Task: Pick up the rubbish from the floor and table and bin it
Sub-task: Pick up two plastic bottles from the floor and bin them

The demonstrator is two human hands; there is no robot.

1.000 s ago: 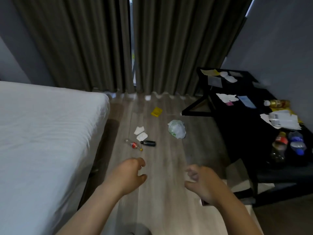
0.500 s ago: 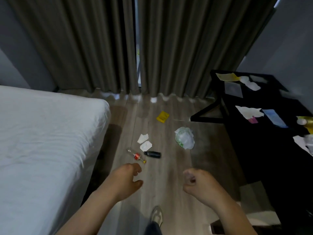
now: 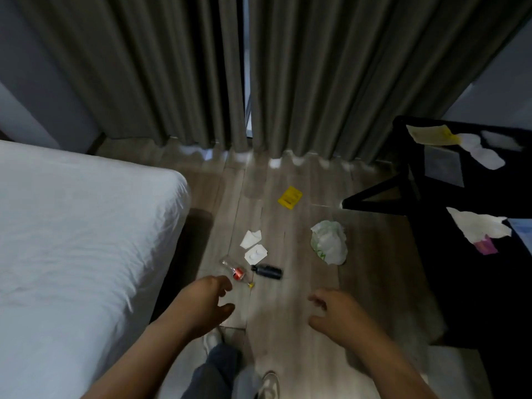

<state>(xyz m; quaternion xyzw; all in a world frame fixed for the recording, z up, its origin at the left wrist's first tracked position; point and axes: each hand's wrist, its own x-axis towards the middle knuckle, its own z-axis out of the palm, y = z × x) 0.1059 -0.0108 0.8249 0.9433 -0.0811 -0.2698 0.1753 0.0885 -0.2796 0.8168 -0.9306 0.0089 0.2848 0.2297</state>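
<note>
Two bare hands hung empty over a littered wooden floor between a white bed and a black table.

Both the left hand and the right hand were loosely curled, fingers apart, holding nothing. Just ahead of the left hand lay a clear plastic bottle with a red label, beside a small black bottle. Two white paper scraps lay just beyond them, a crumpled plastic bag to the right, and a yellow packet nearer the curtains. White tissue and a yellow sheet lay on the table.
</note>
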